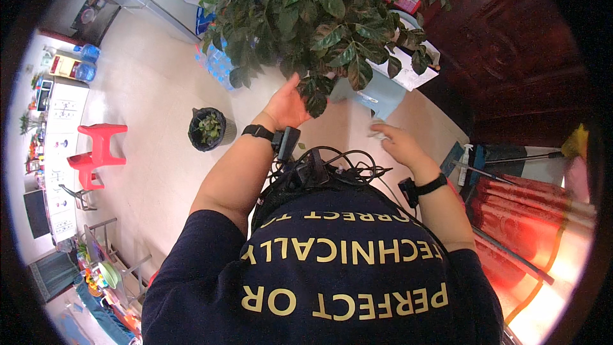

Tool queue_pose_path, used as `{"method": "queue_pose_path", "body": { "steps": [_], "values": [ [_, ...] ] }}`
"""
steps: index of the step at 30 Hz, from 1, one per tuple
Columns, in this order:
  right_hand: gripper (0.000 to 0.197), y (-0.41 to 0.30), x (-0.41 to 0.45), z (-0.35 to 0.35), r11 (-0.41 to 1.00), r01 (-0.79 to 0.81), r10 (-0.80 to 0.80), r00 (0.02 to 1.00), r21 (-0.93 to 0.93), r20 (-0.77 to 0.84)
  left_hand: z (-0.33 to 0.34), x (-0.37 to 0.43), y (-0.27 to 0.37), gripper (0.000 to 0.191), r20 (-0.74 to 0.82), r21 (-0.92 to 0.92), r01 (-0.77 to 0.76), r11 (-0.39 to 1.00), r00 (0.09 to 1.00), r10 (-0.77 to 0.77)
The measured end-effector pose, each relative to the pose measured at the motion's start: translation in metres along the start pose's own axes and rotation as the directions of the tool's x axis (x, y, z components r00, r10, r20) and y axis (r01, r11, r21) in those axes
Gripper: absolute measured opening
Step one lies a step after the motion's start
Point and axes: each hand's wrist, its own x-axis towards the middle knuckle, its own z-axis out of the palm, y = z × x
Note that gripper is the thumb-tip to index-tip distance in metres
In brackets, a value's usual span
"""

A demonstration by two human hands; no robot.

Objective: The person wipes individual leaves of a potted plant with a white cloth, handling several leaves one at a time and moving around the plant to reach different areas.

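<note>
A large leafy potted plant (287, 19) fills the top middle, its pot hidden under dark green, partly browned leaves. My left hand (289, 105) is at a low hanging cluster of leaves (314, 93), palm turned up beneath and beside it. The leaves cover its fingertips, so I cannot tell whether they grip. To the right and lower, my right hand (400, 143) is apart from the foliage. Between its thumb and fingers is a small crumpled whitish piece (378, 133), which looks like a tissue or cloth.
A black-lined waste bin (213, 129) holding leaves stands left on the floor. Beyond the plant are bottled water (219, 64) and a light blue box (380, 96). A white spray bottle (463, 165), poles and a red curtain (517, 220) are right; red stools (103, 143) stand far left.
</note>
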Motion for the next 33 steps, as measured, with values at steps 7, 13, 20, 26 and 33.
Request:
{"method": "queue_pose_path", "body": {
  "steps": [7, 13, 20, 26, 33],
  "values": [
    [0.037, 0.069, -0.098, 0.01, 0.848, -0.52, 0.523, 0.852, 0.098, -0.006, -0.023, -0.027, 0.007, 0.053, -0.317, 0.484, 0.188, 0.855, 0.948, -0.03],
    [0.027, 0.168, -0.23, 0.103, 0.407, -0.746, 0.605, 0.652, 0.527, 0.457, -0.019, -0.061, 0.014, 0.039, -0.488, 0.601, 0.265, 0.754, 0.869, 0.084],
    [0.03, 0.206, -0.277, 0.114, 0.517, -0.824, 0.704, 0.563, 0.231, 0.432, -0.015, -0.079, 0.01, 0.022, -0.569, 0.575, 0.144, 0.805, 0.778, 0.268],
    [0.029, 0.206, -0.174, 0.021, 0.703, -0.613, 0.705, 0.667, 0.359, -0.241, 0.024, -0.065, 0.002, 0.022, -0.496, 0.656, 0.15, 0.74, 0.824, 0.273],
    [0.025, 0.038, -0.08, -0.139, 0.529, -0.059, 0.512, 0.818, 0.846, -0.263, 0.061, -0.049, 0.036, 0.026, -0.263, 0.811, 0.054, 0.582, 0.923, 0.281]
  ]
}}
